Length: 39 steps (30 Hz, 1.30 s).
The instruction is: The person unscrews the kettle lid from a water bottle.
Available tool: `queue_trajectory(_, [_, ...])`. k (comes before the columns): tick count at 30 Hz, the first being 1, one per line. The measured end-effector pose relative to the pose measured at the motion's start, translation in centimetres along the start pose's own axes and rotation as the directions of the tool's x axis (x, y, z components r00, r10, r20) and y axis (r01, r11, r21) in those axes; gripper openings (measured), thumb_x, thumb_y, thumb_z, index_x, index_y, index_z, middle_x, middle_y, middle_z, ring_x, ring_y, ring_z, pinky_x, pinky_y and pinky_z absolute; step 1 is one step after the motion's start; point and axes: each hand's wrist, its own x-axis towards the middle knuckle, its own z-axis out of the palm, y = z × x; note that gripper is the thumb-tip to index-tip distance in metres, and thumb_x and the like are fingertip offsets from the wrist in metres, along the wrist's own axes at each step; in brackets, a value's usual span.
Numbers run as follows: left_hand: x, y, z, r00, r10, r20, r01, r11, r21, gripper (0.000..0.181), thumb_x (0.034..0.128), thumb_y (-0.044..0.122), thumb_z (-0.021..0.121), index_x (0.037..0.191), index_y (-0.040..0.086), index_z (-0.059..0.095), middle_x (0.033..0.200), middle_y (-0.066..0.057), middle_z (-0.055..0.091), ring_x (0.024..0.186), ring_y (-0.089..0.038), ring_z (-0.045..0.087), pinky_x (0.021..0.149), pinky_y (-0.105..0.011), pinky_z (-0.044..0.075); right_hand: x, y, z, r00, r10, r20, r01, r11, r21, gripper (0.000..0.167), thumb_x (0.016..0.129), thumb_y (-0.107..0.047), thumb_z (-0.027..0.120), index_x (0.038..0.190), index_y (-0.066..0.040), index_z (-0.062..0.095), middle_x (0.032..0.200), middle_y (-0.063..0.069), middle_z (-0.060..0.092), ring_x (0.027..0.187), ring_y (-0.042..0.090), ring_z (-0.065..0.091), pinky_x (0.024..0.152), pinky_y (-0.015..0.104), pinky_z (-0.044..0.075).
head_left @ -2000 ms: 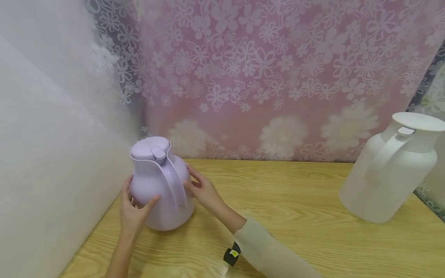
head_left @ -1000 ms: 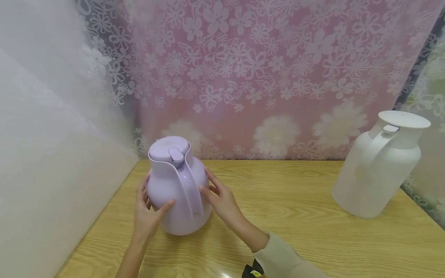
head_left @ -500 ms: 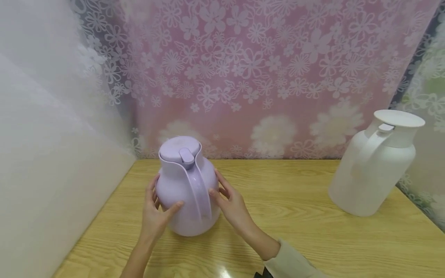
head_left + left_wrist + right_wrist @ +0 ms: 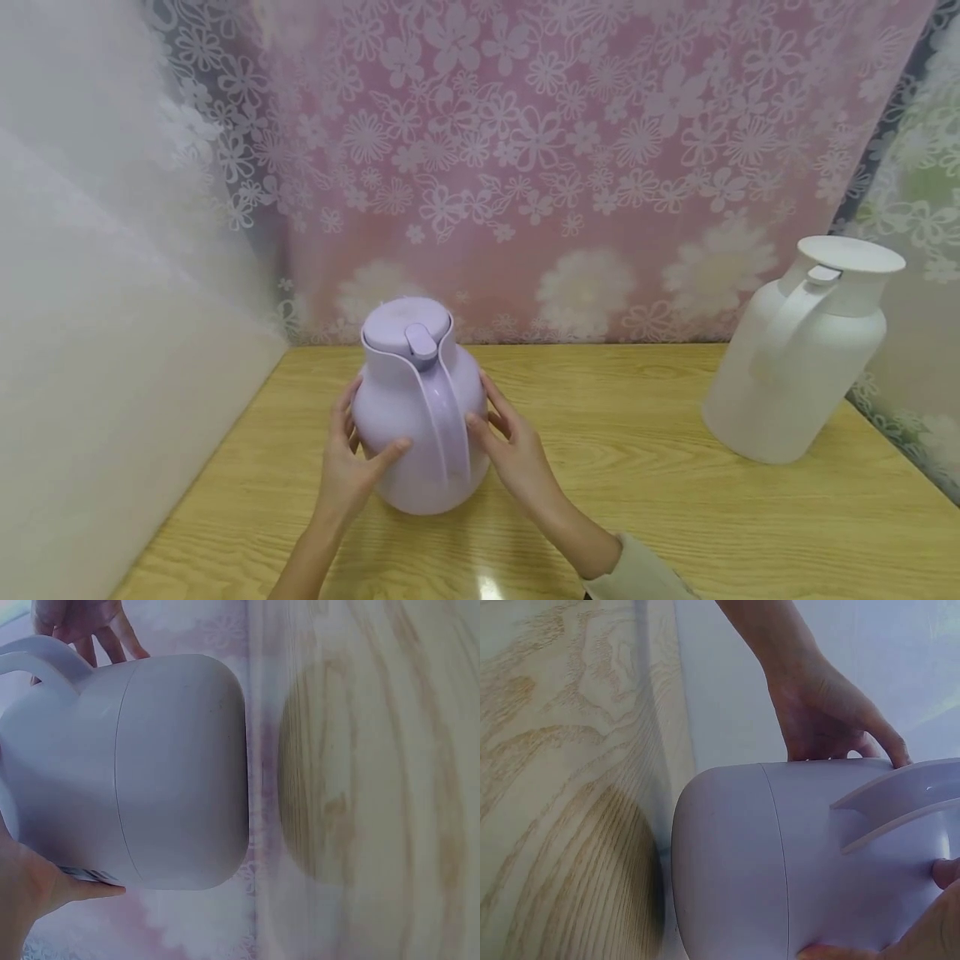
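A lilac thermos jug [image 4: 420, 417] is held between my two hands at left of centre in the head view, upright, its lid on and its handle facing me. Around its left side my left hand [image 4: 348, 471] grips the body, thumb on the front. My right hand [image 4: 521, 454] holds the opposite side, with the thumb near the handle. Both wrist views show a gap between the jug's base and the wooden table [image 4: 390, 780], so it hangs just above the surface. In the right wrist view, fingers of the left hand [image 4: 821, 712] press the body.
A white thermos jug [image 4: 798, 358] stands on the table to the right, its handle turned toward me. Close on the left rises a pale wall [image 4: 150, 333]. A pink flowered curtain [image 4: 525, 167] runs along the table's back edge.
Both hands have carried the lilac jug rightward, away from the left wall. The head view has turned slightly right, and a small black object near the right sleeve has nearly left the view.
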Motion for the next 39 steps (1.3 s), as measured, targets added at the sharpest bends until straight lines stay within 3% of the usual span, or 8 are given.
queue_trajectory(7, [0.0,-0.3,1.0,1.000,0.016,0.003,-0.016,1.000,-0.003,0.089,0.0686,-0.001,0.077,0.143,0.017,0.030,0.141,-0.011,0.033,0.123,-0.029,0.036,0.100,-0.051,0.027,-0.8,0.0,-0.8,0.999,0.027,-0.027,-0.026,1.000,0.005,0.056,0.090,-0.027,0.059,0.142,-0.024,0.037,0.146,0.003,0.029,0.124,0.033,0.037,0.090,0.039,0.042])
queue_trajectory(16, [-0.2,-0.6,1.9,0.999,0.025,0.039,-0.024,1.000,-0.011,0.089,0.0686,0.000,0.077,0.142,0.015,0.030,0.142,-0.010,0.032,0.124,-0.031,0.035,0.099,-0.053,0.026,-1.3,0.7,-1.5,0.998,0.001,-0.058,-0.002,1.000,-0.008,0.055,0.091,-0.023,0.058,0.142,-0.020,0.037,0.145,0.009,0.030,0.122,0.036,0.039,0.088,0.040,0.043])
queue_trajectory(39, [0.5,-0.8,3.6,0.991,0.038,0.128,-0.035,0.999,-0.025,0.088,0.0696,0.003,0.077,0.142,0.020,0.030,0.143,-0.010,0.030,0.127,-0.034,0.031,0.100,-0.055,0.025,-2.5,0.6,-2.8,0.986,-0.006,-0.164,-0.014,0.993,-0.121,0.055,0.091,-0.028,0.059,0.142,-0.023,0.037,0.142,0.010,0.034,0.120,0.037,0.042,0.091,0.047,0.040])
